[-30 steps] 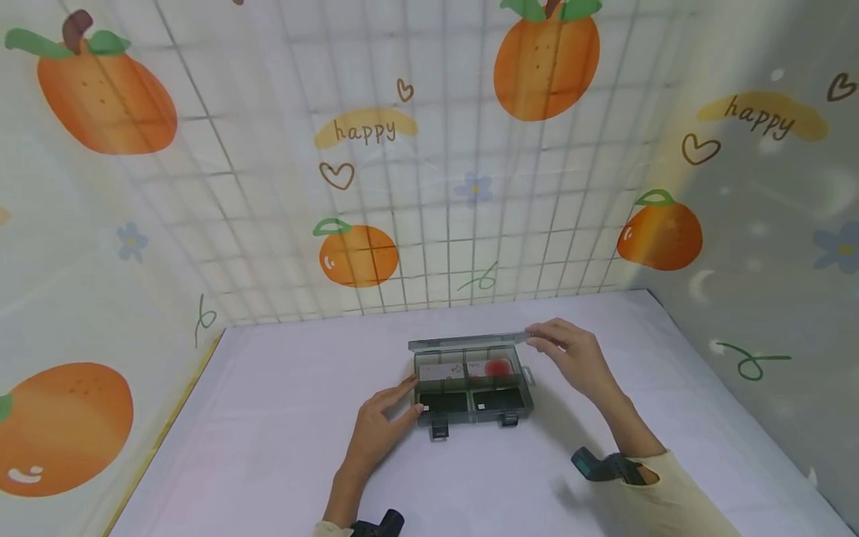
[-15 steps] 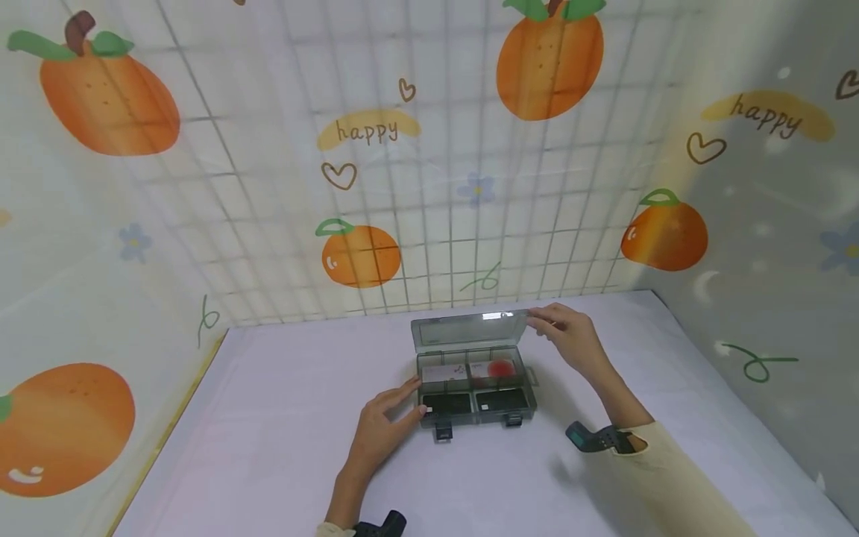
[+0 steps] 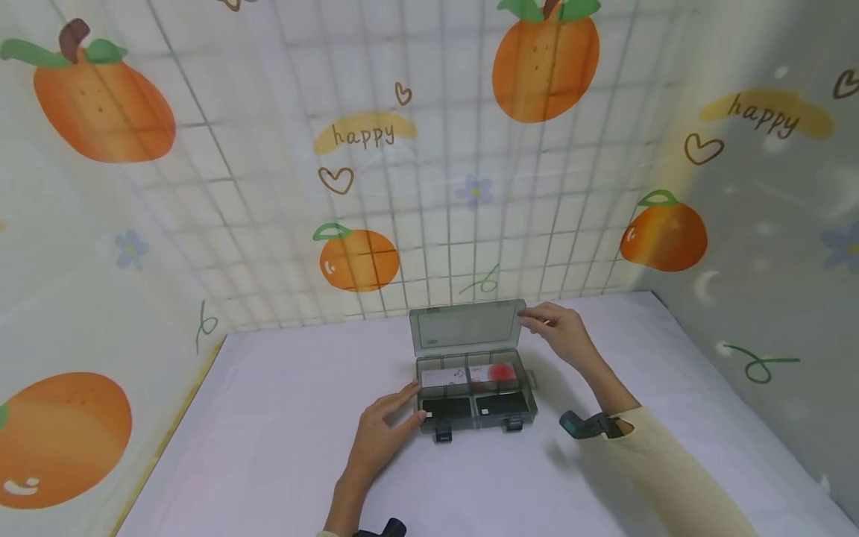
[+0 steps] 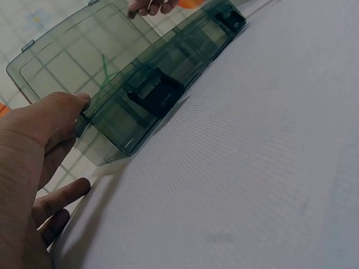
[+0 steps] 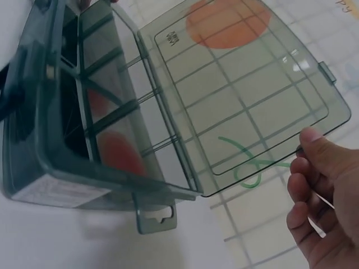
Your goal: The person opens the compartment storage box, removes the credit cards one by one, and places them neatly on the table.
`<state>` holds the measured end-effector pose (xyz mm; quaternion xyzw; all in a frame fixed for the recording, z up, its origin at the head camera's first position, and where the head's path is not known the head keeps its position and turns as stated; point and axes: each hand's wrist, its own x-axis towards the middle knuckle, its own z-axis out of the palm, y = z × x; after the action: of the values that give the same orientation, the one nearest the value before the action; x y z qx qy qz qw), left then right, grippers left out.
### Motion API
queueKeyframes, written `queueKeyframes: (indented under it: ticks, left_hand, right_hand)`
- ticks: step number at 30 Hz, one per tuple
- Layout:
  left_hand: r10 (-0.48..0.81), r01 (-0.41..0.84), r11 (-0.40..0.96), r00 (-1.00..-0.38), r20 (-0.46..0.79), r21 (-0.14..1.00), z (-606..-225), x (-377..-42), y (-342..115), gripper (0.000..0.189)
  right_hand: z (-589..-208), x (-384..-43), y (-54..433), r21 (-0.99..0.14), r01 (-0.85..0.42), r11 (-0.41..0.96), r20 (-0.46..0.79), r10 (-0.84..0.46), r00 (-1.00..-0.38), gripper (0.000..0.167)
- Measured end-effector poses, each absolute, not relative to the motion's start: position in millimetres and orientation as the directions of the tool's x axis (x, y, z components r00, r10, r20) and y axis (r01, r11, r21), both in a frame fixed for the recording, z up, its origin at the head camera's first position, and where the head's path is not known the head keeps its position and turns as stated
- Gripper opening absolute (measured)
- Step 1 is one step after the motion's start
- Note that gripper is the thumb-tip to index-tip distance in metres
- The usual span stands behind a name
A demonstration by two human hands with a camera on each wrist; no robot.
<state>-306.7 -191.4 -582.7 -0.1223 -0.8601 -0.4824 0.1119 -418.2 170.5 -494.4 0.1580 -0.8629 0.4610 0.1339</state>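
Note:
A clear grey-green plastic compartment box sits on the table with its hinged lid raised at the back. Inside, two black pieces with small white marks lie in the front compartments. Behind them are pale card-like pieces, the right one bearing a red spot. My left hand rests against the box's left end, thumb at the front corner and fingers further back. The right hand pinches the lid's right edge between thumb and forefinger, plainest in the right wrist view.
Two dark latches hang open at the box's front, and a loop tab sticks out from its right end. White cloth covers the table. A curtain printed with oranges hangs around the back and sides.
The right hand has swung the lid up and back, from nearly edge-on in the head view to its full face showing. My left hand has stayed at the box's left end.

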Motion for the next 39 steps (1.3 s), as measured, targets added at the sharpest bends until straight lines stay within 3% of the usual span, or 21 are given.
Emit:
queueKeyframes:
  ticks: [10, 17, 29, 39]
  left_hand:
    - [0.105, 0.329, 0.504, -0.941, 0.322, 0.798, -583.6, -306.6, -191.2, 0.051]
    - [0.096, 0.322, 0.511, -0.943, 0.319, 0.797, -583.4, -307.2, -192.1, 0.051]
    - [0.098, 0.323, 0.512, -0.942, 0.320, 0.796, -582.8, -307.2, -191.2, 0.051]
    - [0.112, 0.343, 0.507, -0.936, 0.334, 0.791, -582.0, -307.9, -192.4, 0.051]
  right_hand:
    - [-505.2, -429.6, 170.3, -0.783, -0.334, 0.524, 0.311, -0.135, -0.941, 0.020]
    - [-512.0, -434.9, 168.3, -0.805, -0.317, 0.501, 0.285, -0.143, -0.948, 0.025]
    - [-519.9, -447.7, 166.1, -0.890, -0.172, 0.422, 0.153, -0.080, -0.985, 0.040]
    - [-520.9, -453.2, 160.3, -0.899, -0.116, 0.422, 0.107, -0.044, -0.993, 0.042]
